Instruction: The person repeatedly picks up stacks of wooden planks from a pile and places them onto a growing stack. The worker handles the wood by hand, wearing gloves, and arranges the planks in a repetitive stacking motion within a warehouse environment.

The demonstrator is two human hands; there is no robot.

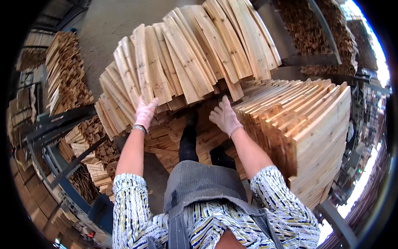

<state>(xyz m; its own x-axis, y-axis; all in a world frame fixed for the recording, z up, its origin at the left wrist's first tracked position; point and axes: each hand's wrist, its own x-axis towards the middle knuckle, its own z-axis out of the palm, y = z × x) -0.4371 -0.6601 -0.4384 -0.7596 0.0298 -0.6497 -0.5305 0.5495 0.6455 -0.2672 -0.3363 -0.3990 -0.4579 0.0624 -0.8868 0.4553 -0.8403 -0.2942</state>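
Observation:
In front of me a broad row of pale wooden boards [182, 58] leans in a fan, overlapping, with uneven lower ends. My left hand [146, 114], in a thin whitish glove, is at the lower ends on the left side of the row. Its fingers are stretched and the thumb is apart; they appear to touch the wood. My right hand [226, 116], gloved too, has its fingers spread just below one board [234, 89] that juts lower than its neighbours. No board shows inside either hand.
Close on my right stands a tall stack of upright wooden panels [319, 137]. Boards lie underfoot [163, 145] around my dark-clad legs. Lumber piles [68, 70] and dark metal rails [62, 120] are at the left; a metal frame [313, 60] and more stacked wood are at the far right.

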